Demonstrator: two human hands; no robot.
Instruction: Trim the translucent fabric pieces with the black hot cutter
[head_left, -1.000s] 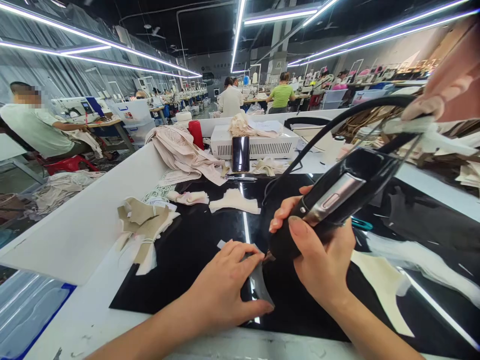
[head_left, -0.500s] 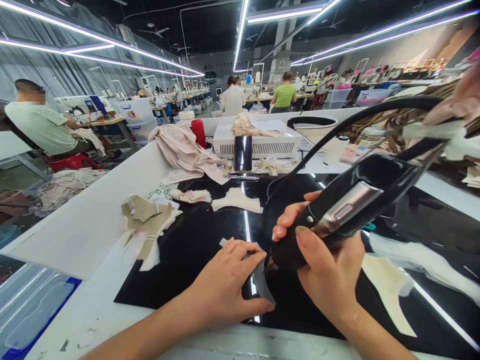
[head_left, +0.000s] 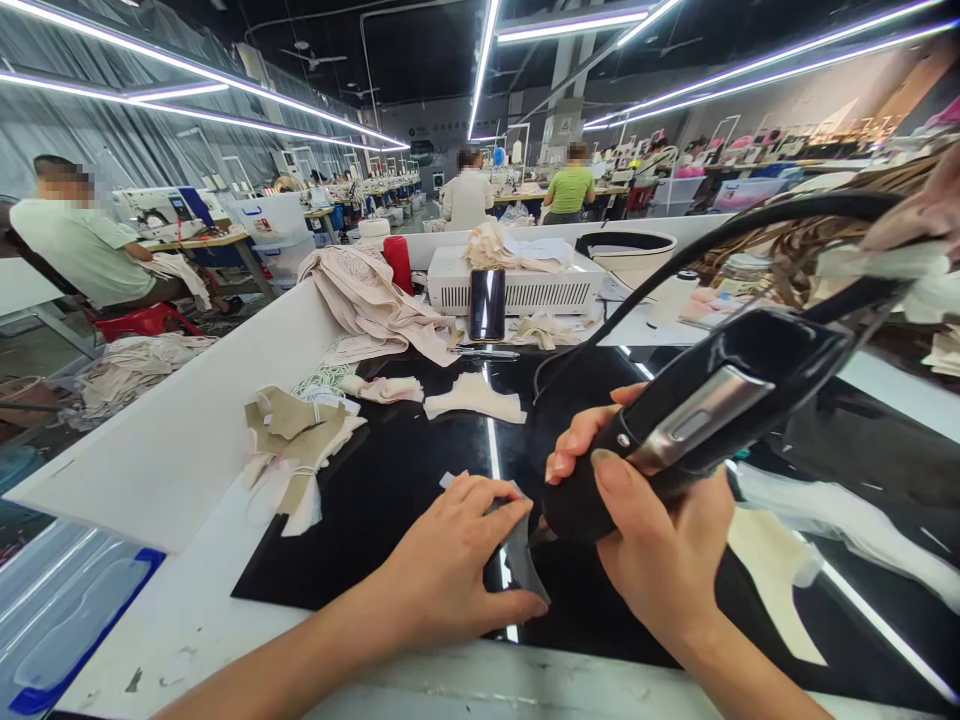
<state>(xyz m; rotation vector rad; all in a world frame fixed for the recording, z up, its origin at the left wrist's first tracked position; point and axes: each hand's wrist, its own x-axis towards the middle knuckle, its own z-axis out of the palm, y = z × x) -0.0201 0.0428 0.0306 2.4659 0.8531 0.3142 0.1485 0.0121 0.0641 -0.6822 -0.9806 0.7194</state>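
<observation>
My left hand (head_left: 465,560) lies on a small grey translucent piece (head_left: 523,565), its thumb and fingers spread and pressing it down on the glossy black sheet (head_left: 375,500). In my right hand (head_left: 660,540) is a black corded tool (head_left: 712,400) with a silver strip, held at a slant. The tool's lower tip is close to the right edge of the grey piece; whether they touch I cannot tell. A cream fabric piece (head_left: 776,580) lies right of my right hand, beside a white sheer strip (head_left: 855,530). Another cream piece (head_left: 476,398) lies farther back on the sheet.
Tied beige pieces (head_left: 296,430) lie at the sheet's left edge. Behind stand a phone (head_left: 487,305), a white vented box (head_left: 517,285), a red cone (head_left: 397,265) and heaped beige fabric (head_left: 367,290). A black cable (head_left: 675,245) arches over the right side. Several people sit beyond.
The black tool has shifted slightly to the right at its upper end. Both hands stay nearly in place, and the grey piece remains under my left hand.
</observation>
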